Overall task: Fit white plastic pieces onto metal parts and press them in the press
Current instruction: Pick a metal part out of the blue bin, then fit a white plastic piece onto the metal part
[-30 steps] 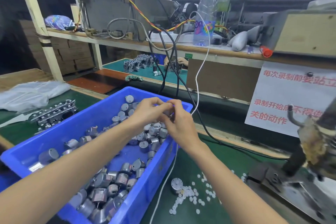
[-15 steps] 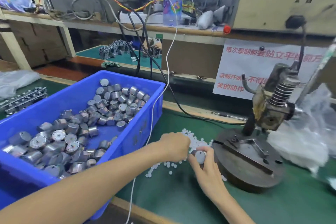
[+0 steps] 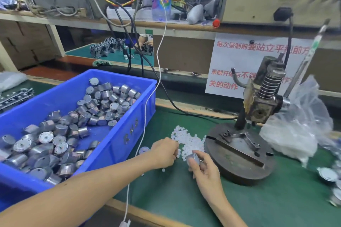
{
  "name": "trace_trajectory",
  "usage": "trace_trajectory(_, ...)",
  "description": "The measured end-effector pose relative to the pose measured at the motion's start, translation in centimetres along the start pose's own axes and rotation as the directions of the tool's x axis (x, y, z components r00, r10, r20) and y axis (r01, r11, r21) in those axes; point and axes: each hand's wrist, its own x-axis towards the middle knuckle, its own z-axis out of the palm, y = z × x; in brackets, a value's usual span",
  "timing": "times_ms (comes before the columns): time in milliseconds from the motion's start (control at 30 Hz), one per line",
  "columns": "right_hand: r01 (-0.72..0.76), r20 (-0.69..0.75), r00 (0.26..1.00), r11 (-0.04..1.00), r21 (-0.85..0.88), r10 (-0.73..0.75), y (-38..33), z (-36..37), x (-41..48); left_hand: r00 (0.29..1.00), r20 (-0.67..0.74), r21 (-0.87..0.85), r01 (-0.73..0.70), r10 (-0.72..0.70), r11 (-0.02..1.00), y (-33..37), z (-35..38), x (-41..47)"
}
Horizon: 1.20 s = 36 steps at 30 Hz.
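In the head view, both hands have left the blue bin (image 3: 129,134), where they met a second ago, and have come down onto the green worktop (image 3: 276,199) in front of the press (image 3: 262,101). The picking of a metal part looks done, and I judge the step in hand to be taking a white piece to fit on it.

The right hand (image 3: 204,169) grips one metal part (image 3: 192,158), a small silver can, between thumb and fingers. It holds the part just above the worktop, beside the round press base (image 3: 239,155) and at the near edge of the white plastic pieces (image 3: 186,140).

The left hand (image 3: 164,153) is just to the left of that part, knuckles up, with its curled fingers dipping into the scattered pile. The fingertips are hidden, so I cannot tell whether they already pinch a piece. The fixture on the press base carries no part yet.
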Motion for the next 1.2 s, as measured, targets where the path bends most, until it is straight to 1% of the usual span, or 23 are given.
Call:
trace_trajectory(100, -0.019, 0.009, 1.000, 0.998, 0.058, 0.018, -0.2, 0.0, -0.1, 0.999, -0.021, -0.050, 0.042, -0.043, 0.998, 0.2, 0.3, -0.2)
trace_trajectory(233, -0.026, -0.021, 0.999, 0.995, 0.094, 0.028, 0.0, -0.1, 0.0, 0.994, -0.069, -0.162, 0.070, -0.082, 0.984, -0.1, 1.3, -1.1)
trace_trajectory(267, -0.026, -0.020, 0.999, 0.996, 0.089, 0.028, 0.1, -0.1, 0.0, 0.992, -0.105, -0.147, 0.049, -0.065, 0.988, -0.1, 1.7, -1.4)
trace_trajectory(333, -0.015, -0.017, 1.000, 0.997, 0.076, 0.017, 0.2, 0.0, 0.0, 0.973, -0.232, -0.093, -0.028, 0.006, 0.995, 0.0, 2.7, -2.2)
trace_trajectory(433, 0.009, -0.051, 0.999, 0.999, 0.043, -0.007, 0.4, 0.1, 0.0, 0.886, -0.448, -0.181, -0.217, 0.116, 0.959, 0.7, 4.8, -3.7)
trace_trajectory(500, 0.018, -0.059, 0.998, 1.000, 0.018, -0.017, 0.6, 0.1, 0.1, 0.858, -0.496, -0.249, -0.285, 0.130, 0.926, 1.0, 6.0, -4.4)
trace_trajectory(567, 0.037, -0.020, 0.999, 0.998, -0.056, -0.038, 0.7, 0.1, 0.1, 0.852, -0.514, -0.320, -0.301, 0.102, 0.898, 0.9, 6.7, -4.8)
trace_trajectory(667, 0.056, 0.024, 0.998, 0.983, -0.175, -0.053, 0.6, 0.0, 0.1, 0.844, -0.529, -0.331, -0.303, 0.090, 0.894, 0.7, 6.9, -4.9)
trace_trajectory(767, 0.052, 0.028, 0.998, 0.981, -0.188, -0.048, 0.5, -0.3, 0.1, 0.849, -0.528, -0.382, -0.270, 0.031, 0.884, 0.6, 6.9, -4.9)
trace_trajectory(900, 0.095, 0.063, 0.995, 0.967, -0.236, -0.082, 0.1, -0.2, 0.0, 0.867, -0.494, -0.421, -0.172, -0.066, 0.891, 0.3, 7.2, -4.6)
trace_trajectory(1067, 0.124, 0.071, 0.992, 0.951, -0.284, -0.108, 0.3, -0.1, 0.1, 0.877, -0.474, -0.388, -0.126, -0.081, 0.913, 0.2, 7.6, -4.4)
trace_trajectory(1200, 0.154, 0.081, 0.988, 0.932, -0.328, -0.135, 0.4, 0.1, 0.1, 0.875, -0.474, -0.397, -0.108, -0.102, 0.911, 0.1, 7.8, -4.3)
